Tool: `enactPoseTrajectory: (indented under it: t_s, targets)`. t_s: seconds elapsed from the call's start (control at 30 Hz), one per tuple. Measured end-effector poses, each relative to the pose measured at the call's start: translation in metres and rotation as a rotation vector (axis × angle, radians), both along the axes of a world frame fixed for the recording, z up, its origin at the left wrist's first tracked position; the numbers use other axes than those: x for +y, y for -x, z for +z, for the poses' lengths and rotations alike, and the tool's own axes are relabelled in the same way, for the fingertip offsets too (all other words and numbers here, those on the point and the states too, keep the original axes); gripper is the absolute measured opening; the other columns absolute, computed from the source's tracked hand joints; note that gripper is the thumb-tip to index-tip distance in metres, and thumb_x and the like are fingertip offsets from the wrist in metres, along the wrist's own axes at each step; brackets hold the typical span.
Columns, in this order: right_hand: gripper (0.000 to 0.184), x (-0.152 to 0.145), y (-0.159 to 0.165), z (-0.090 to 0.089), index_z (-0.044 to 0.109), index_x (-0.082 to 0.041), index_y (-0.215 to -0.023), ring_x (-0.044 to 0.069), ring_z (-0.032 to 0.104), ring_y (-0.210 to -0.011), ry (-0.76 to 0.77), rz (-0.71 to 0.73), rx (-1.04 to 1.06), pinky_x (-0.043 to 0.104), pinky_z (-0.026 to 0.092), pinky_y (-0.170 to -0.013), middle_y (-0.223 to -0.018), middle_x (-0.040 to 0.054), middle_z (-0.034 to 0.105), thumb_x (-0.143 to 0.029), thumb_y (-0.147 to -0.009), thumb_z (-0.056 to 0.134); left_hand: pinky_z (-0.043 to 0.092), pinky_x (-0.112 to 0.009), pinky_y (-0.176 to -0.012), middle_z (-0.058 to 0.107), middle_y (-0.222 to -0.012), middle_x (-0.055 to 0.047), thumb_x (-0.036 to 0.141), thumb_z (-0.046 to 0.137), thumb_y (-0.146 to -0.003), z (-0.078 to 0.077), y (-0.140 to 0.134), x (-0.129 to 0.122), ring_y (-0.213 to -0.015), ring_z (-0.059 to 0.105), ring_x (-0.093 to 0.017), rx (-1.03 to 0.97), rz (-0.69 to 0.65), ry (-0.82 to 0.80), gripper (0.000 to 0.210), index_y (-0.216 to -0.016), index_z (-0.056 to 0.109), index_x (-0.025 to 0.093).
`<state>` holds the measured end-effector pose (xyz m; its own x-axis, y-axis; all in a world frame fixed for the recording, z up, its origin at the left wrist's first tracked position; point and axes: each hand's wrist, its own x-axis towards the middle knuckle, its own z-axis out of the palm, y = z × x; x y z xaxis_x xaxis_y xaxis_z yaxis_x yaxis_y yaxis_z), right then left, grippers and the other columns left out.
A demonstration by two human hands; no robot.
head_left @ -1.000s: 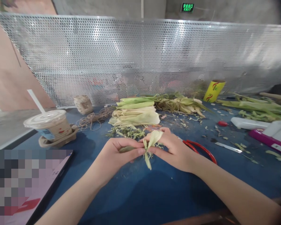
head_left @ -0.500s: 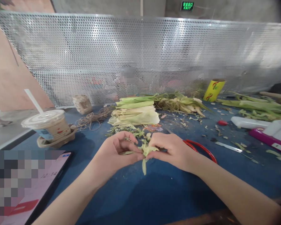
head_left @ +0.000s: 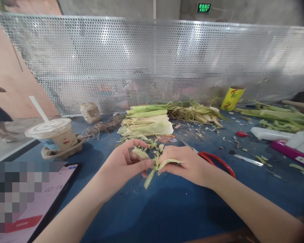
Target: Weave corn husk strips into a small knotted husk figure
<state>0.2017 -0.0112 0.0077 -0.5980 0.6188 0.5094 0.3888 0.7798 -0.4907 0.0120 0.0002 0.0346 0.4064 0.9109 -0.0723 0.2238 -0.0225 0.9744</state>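
Above the blue tabletop, my left hand pinches a small piece made of pale green corn husk strips between thumb and fingers. My right hand has its fingers closed on the other side of the same piece. Strips stick out downward and to the right, and the middle is partly covered by fingertips. Red-handled scissors lie just beyond my right wrist, blades pointing away. Behind my hands is a stack of flat corn husks, with shredded green scraps in front of it.
On the left are a lidded drink cup in a cardboard holder, a phone, twine and a wrapped lump. On the right lie a craft blade, a glue gun, more husks and a yellow roll. A perforated metal screen stands behind.
The husk strips have swung: the lower one now slants left and another curls right over my fingers. My right hand hardly moved. A walking person has come further into view at the left edge.
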Motion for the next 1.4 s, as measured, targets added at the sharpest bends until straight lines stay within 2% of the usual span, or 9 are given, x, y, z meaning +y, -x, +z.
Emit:
enactPoseTrajectory:
  t_s: [0.17,0.33,0.53,0.67,0.83,0.93,1.13,1.23,1.4]
  targets:
    - [0.009,0.000,0.001,-0.004,0.058,-0.019,-0.079,0.011,0.055,-0.065,0.025,-0.228,0.049,0.021,0.040,-0.060,-0.074,0.0007,0.061,-0.026,-0.082,0.053,0.046,-0.023,-0.053,0.064,-0.066,0.002,0.030,0.065,-0.071,-0.005,-0.008,-0.004,-0.061,0.061,-0.013,-0.164,0.129,0.126,0.040,-0.104,0.044,0.019]
    - [0.004,-0.001,0.005,-0.008,0.056,-0.020,-0.082,0.011,0.053,-0.066,-0.022,-0.345,0.099,0.021,0.040,-0.061,-0.069,-0.0014,0.058,-0.022,-0.078,0.057,0.047,-0.023,-0.050,0.067,-0.070,-0.004,0.025,0.067,-0.071,-0.013,-0.010,-0.002,-0.062,0.063,-0.015,-0.249,0.079,0.424,0.038,-0.099,0.042,0.016]
    - [0.015,-0.003,0.006,-0.001,0.056,-0.019,-0.093,0.013,0.058,-0.079,0.255,-0.195,0.177,0.022,0.043,-0.069,-0.084,0.0024,0.063,-0.016,-0.082,0.047,0.046,-0.018,-0.054,0.064,-0.058,0.005,0.014,0.070,-0.065,-0.014,-0.009,0.001,-0.051,0.057,-0.007,-0.325,0.209,0.102,0.044,-0.099,0.042,0.016]
    - [0.024,-0.004,0.005,0.002,0.056,-0.017,-0.079,0.011,0.057,-0.066,0.417,-0.204,0.176,0.020,0.042,-0.059,-0.073,0.0015,0.063,-0.030,-0.089,0.038,0.045,-0.019,-0.051,0.067,-0.061,0.005,0.016,0.069,-0.064,-0.014,-0.012,-0.003,-0.050,0.056,-0.009,-0.200,0.238,-0.126,0.058,-0.110,0.035,0.018]
    - [0.032,-0.004,0.007,0.001,0.056,-0.017,-0.063,0.009,0.054,-0.056,0.349,-0.282,0.048,0.020,0.039,-0.056,-0.062,-0.0012,0.061,-0.029,-0.088,0.040,0.049,-0.023,-0.056,0.068,-0.063,0.004,0.020,0.067,-0.067,-0.018,-0.013,-0.006,-0.057,0.062,-0.013,-0.071,0.206,-0.294,0.069,-0.124,0.029,0.021]
    - [0.032,-0.003,0.008,0.000,0.060,-0.017,-0.063,0.010,0.057,-0.061,0.332,-0.287,0.120,0.019,0.041,-0.059,-0.064,-0.0006,0.063,-0.019,-0.087,0.039,0.053,-0.027,-0.068,0.067,-0.063,0.005,0.017,0.063,-0.071,-0.022,-0.012,-0.008,-0.067,0.065,-0.014,-0.094,0.194,-0.410,0.072,-0.130,0.023,0.023]
    - [0.037,-0.001,0.009,-0.001,0.064,-0.018,-0.064,0.011,0.058,-0.057,0.458,-0.212,0.331,0.020,0.045,-0.058,-0.062,0.0012,0.065,-0.026,-0.089,0.039,0.052,-0.030,-0.082,0.067,-0.069,0.005,0.014,0.060,-0.075,-0.029,-0.010,-0.012,-0.082,0.065,-0.015,-0.067,0.219,-0.645,0.080,-0.137,0.012,0.030]
    - [0.032,0.000,0.008,-0.002,0.063,-0.017,-0.068,0.010,0.057,-0.055,0.468,-0.205,0.350,0.020,0.044,-0.055,-0.064,0.0007,0.065,-0.026,-0.088,0.040,0.050,-0.032,-0.085,0.069,-0.075,0.005,0.015,0.058,-0.077,-0.031,-0.008,-0.012,-0.084,0.065,-0.015,-0.013,0.192,-0.706,0.071,-0.134,0.019,0.031]
    - [0.022,-0.002,0.007,-0.004,0.060,-0.018,-0.073,0.011,0.056,-0.062,0.172,-0.307,0.139,0.020,0.039,-0.056,-0.068,0.0001,0.063,-0.025,-0.086,0.043,0.053,-0.024,-0.067,0.067,-0.084,0.004,0.025,0.063,-0.073,-0.035,-0.011,-0.015,-0.071,0.063,-0.012,0.203,0.210,-0.688,0.062,-0.125,0.031,0.032]
